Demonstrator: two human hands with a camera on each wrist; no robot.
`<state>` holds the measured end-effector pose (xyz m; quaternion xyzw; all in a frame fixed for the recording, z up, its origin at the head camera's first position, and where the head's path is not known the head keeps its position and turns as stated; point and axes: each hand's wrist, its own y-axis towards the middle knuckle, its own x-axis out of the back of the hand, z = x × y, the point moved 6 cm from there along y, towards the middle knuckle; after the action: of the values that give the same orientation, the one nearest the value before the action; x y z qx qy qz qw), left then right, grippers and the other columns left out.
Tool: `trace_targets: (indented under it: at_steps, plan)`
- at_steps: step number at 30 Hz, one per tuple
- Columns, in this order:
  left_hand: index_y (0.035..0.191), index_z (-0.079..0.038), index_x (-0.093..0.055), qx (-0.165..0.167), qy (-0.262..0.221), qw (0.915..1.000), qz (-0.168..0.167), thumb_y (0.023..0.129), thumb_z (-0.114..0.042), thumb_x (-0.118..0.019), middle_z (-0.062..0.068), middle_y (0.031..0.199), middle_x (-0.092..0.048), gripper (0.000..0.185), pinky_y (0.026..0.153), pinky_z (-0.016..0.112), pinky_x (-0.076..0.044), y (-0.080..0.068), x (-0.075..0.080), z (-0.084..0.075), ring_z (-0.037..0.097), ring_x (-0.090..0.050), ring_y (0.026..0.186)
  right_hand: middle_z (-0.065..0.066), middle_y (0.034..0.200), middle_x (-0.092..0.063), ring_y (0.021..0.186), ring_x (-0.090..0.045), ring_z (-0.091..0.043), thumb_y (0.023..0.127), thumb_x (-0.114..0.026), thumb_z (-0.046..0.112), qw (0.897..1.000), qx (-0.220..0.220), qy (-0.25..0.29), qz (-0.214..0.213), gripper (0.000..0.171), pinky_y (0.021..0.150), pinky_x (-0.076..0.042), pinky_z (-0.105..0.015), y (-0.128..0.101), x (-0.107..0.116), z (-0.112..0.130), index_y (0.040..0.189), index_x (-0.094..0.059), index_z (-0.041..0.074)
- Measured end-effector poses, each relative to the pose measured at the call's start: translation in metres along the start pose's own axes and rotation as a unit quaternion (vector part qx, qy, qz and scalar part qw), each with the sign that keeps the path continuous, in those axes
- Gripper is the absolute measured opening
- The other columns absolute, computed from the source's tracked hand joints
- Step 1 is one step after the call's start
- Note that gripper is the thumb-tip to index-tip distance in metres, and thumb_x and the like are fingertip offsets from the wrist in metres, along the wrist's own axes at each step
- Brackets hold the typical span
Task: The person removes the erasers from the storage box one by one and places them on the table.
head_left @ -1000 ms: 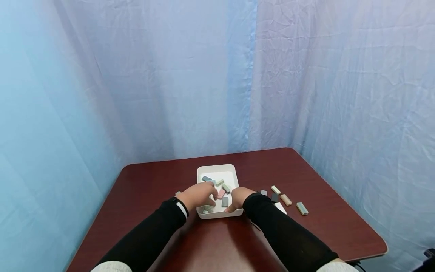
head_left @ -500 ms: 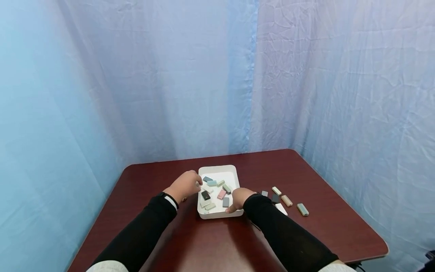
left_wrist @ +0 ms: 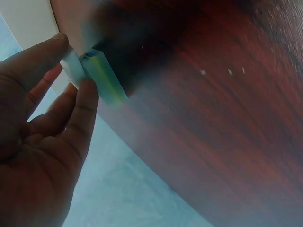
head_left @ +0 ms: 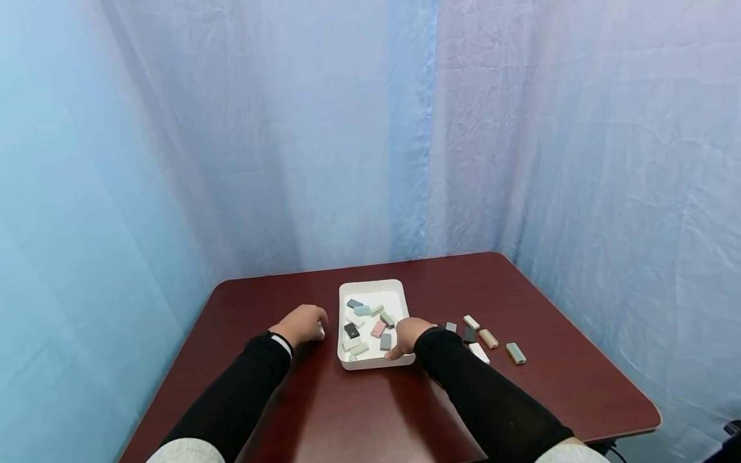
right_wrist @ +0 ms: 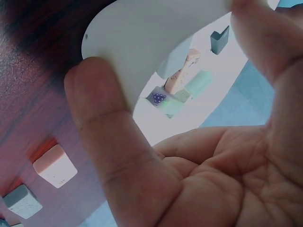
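Note:
A white tray sits mid-table with several small coloured blocks in it, among them a pink block and a black block. My left hand is low over the table just left of the tray. In the left wrist view its thumb and fingers pinch a pale green-and-white block that stands on the wood. My right hand grips the tray's near right rim. Its thumb presses the tray wall from outside.
The dark red table carries several loose blocks right of the tray, such as a cream block, a tan block and a green-grey block. Blue curtains close off the back and sides. The table's near right edge is rounded.
My left hand has left the tray and moved left and down to the table with a block pinched in it. The right hand has stayed on the tray's rim.

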<state>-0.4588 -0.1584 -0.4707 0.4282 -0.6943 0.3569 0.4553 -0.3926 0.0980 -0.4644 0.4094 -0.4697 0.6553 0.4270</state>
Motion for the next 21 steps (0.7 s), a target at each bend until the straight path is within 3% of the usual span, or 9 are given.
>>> trace_targets:
  at_steps: [6,13,18,21]
  plan:
    - [0.116,-0.014,-0.078,-0.02,0.003,0.9996,-0.021,0.092,-0.011,-0.082,0.002,0.105,-0.074,0.025,0.076,0.037,-0.055,0.001,-0.005,-0.003,0.017,-0.062,0.082,0.0,0.091,-0.071,0.082,-0.063,-0.018,0.088,-0.086,0.05,1.0,-0.004,-0.003,-0.001,0.043,0.088,-0.057,-0.043,0.001,-0.004,-0.002,0.098,-0.078,0.009]
    - [0.109,-0.02,-0.078,-0.048,0.037,0.9981,0.007,0.09,-0.014,-0.085,-0.004,0.099,-0.071,0.021,0.084,0.039,-0.052,-0.002,-0.014,-0.012,0.017,-0.058,0.086,0.001,0.086,-0.067,0.079,-0.06,-0.017,0.089,-0.085,0.05,1.0,0.002,-0.003,0.005,0.04,0.085,-0.056,-0.041,0.001,-0.006,0.0,0.091,-0.077,0.012]
    - [0.109,-0.017,-0.076,-0.04,0.035,0.9985,0.011,0.09,-0.011,-0.084,-0.002,0.097,-0.071,0.021,0.082,0.04,-0.052,-0.003,-0.009,-0.017,0.019,-0.059,0.085,0.0,0.082,-0.065,0.083,-0.063,-0.02,0.088,-0.086,0.05,1.0,0.004,-0.016,-0.009,0.04,0.098,-0.055,-0.053,-0.001,0.001,0.002,0.084,-0.072,0.013]
    - [0.116,-0.015,-0.076,-0.041,0.036,0.9985,-0.004,0.096,-0.01,-0.076,0.002,0.106,-0.074,0.021,0.085,0.041,-0.055,-0.005,-0.009,-0.021,0.021,-0.064,0.092,-0.001,0.084,-0.067,0.093,-0.068,-0.025,0.088,-0.086,0.05,1.0,-0.001,-0.019,-0.01,0.04,0.108,-0.05,-0.063,-0.004,0.002,0.0,0.084,-0.072,0.012]
